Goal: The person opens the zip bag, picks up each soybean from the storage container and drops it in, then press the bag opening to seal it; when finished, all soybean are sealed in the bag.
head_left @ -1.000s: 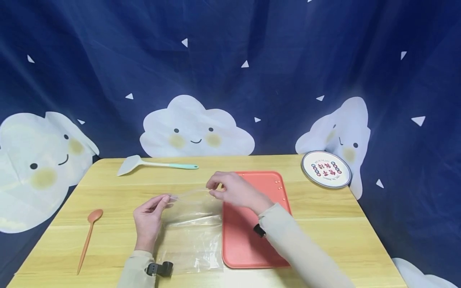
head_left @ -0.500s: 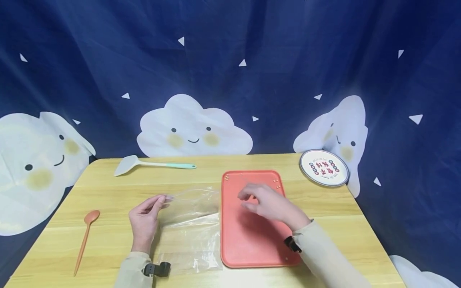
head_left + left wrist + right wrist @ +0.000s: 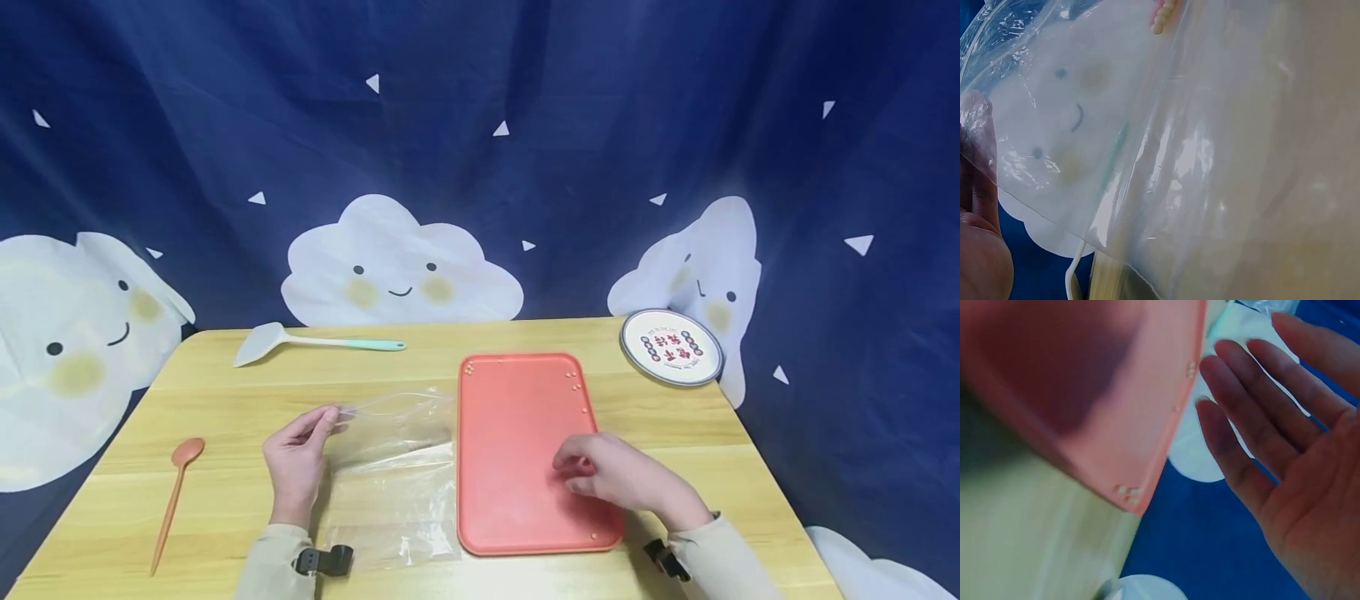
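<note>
My left hand (image 3: 297,462) pinches the upper left corner of a clear zip-lock bag (image 3: 397,500). The bag lies on the table with its mouth slightly parted; in the left wrist view its film (image 3: 1179,156) fills most of the picture. Right of it is a red tray (image 3: 517,450), with several small pale beads (image 3: 469,368) near its corners and right edge. Over the tray's lower right part hangs my right hand (image 3: 626,475). Its fingers are loosely bent and hold nothing, as the palm (image 3: 1310,506) in the right wrist view shows.
An orange spoon (image 3: 175,500) lies at the left of the wooden table (image 3: 675,533). A white spatula (image 3: 315,340) with a mint handle lies at the back left. A white plate (image 3: 672,347) sits at the back right corner. A blue curtain (image 3: 450,100) hangs behind.
My right hand has let go of the bag's mouth and moved right and nearer, over the tray. The left hand keeps its pinch on the bag.
</note>
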Tool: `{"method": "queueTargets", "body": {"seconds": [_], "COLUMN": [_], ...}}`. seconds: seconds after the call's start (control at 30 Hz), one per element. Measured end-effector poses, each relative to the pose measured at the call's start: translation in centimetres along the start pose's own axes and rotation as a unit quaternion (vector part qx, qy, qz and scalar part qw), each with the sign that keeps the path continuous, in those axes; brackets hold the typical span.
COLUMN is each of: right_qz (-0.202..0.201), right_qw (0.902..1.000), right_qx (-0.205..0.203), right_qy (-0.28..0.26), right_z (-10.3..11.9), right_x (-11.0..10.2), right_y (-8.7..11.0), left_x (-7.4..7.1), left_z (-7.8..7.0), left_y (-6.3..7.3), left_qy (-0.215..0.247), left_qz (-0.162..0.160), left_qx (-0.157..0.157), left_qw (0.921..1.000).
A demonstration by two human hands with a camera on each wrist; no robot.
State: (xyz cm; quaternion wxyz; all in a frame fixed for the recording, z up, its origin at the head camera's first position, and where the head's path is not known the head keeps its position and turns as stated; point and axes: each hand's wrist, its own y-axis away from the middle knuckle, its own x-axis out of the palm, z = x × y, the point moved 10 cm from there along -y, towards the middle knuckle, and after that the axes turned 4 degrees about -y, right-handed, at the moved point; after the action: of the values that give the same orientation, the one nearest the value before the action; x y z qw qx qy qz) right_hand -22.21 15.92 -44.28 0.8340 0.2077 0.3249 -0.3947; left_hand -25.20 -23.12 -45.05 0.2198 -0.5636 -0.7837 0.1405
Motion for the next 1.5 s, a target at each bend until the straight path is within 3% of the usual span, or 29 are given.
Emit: {"method": "queueTargets", "body": {"seconds": [0.2,0.3,0.43,0.7,0.93,1.3,1.5], "right_qz": [0.03,0.029,0.03,0.045,0.041,0.042,0.014], "right_qw": [0.9995,0.9987,0.9981,0.9966,0.9945,0.9991,0.9998], "right_qx": [0.006,-0.012,-0.034,-0.016,-0.053,-0.003,-0.014], "right_qy": [0.008,0.039,0.042,0.068,0.081,-0.012,0.0], "right_z": [-1.2,-1.3,-1.5,-2.1,-1.7,-3.1,-2.2], "right_x": [2.0,2.5,3.2,4.1,4.4,4.2,2.3], "right_y": [2.6,3.5,3.9,3.7,3.5,2.6,0.9], "left_x": [0.2,0.2,0.2,-0.1,-0.3,-0.5,-0.4], "left_z": [-0.1,-0.2,-0.3,-0.2,-0.2,-0.3,-0.2], "left_y": [0.0,0.0,0.0,0.1,0.0,0.0,0.2], "left_qy": [0.011,0.006,0.004,-0.014,-0.006,0.007,0.016], "left_qz": [0.006,0.005,0.004,-0.003,-0.009,0.001,0.007], "left_qx": [0.004,0.003,0.005,-0.006,-0.008,0.004,0.007], "left_qw": [0.9999,1.0,1.0,0.9999,0.9999,1.0,0.9998]}}
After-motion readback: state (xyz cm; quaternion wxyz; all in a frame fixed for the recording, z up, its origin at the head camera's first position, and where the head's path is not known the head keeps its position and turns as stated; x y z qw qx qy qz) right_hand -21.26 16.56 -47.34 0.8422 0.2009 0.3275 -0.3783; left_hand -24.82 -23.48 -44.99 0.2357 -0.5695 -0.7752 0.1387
